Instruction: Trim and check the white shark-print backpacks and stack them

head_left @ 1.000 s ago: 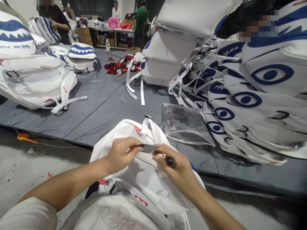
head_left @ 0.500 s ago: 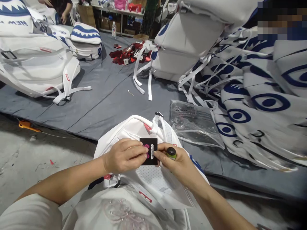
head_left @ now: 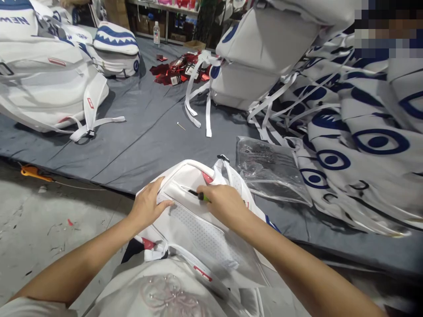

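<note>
A white backpack point(head_left: 205, 220) lies against my lap with its dotted back panel up. My left hand point(head_left: 148, 204) rests on its upper left side, thumb and fingers apart. My right hand point(head_left: 224, 204) is closed around a small green tool with a black round end point(head_left: 202, 197), most of it hidden in the fist. That end points left, over a slit point(head_left: 190, 190) with a dark strip showing in the panel. Whether the strip is a card's edge or the bare opening, I cannot tell.
Stacked white backpacks point(head_left: 244, 83) and a pile with blue eyes point(head_left: 330, 159) stand right, more backpacks point(head_left: 49, 83) left. A clear plastic bag point(head_left: 271, 171), red and black tags point(head_left: 180, 70) and a bottle point(head_left: 156, 33) lie about the grey table point(head_left: 148, 132). An orange-handled tool point(head_left: 36, 172) hangs at the edge.
The black printed card held between both hands is no longer in them. My left hand has moved left onto the backpack; my right hand has moved up and left to the slit.
</note>
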A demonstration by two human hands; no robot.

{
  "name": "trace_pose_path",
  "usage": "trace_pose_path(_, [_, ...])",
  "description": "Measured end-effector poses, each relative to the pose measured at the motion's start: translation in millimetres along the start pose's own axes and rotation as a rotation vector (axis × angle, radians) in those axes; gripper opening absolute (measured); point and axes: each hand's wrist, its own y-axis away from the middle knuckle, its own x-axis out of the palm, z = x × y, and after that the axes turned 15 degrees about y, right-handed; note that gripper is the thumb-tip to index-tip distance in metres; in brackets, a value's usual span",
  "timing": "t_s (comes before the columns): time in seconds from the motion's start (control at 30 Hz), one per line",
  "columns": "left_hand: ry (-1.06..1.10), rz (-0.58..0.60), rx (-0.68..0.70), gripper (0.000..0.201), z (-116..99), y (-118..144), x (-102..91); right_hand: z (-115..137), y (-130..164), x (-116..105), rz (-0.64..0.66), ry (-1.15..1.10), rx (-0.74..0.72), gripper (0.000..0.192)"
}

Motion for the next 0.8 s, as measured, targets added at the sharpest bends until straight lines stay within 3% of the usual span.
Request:
trace_pose_path(0.13, [0.028, 0.012, 0.015, 0.061, 1, -1, 1.2, 9, -11, 1, 0.051, 0.097, -0.07, 0.031])
trace_pose_path(0.27, [0.019, 0.003, 0.029, 0.058, 4, -3, 2.0, 17, -4, -6, -0.002, 0.202, -0.07, 0.029])
trace_pose_path(0.4, [0.065, -0.001, 0.035, 0.056, 7, -5, 2.0, 28, -13, -16, -0.134, 0.087, -0.061, 0.028])
trace_pose_path(0.53, [0.069, 0.028, -0.06, 0.058, 5, -7, -1.5, 34, -31, -18, -0.347, 0.005, -0.167, 0.031])
trace_pose_path(0.63, [0.03, 0.07, -0.14, 0.058, -2, -5, -5.0, 32, -23, -17, -0.422, 0.067, -0.222, 0.029])
trace_pose_path(0.7, [0.0, 0.075, -0.169, 0.062, -5, -3, -6.0, 25, -9, -14, -0.391, 0.14, -0.224, 0.034])
trace_pose_path(0.8, [-0.017, 0.026, -0.209, 0.079, -2, -6, -5.4, 7, 13, -9, -0.19, 0.197, -0.138, 0.028])
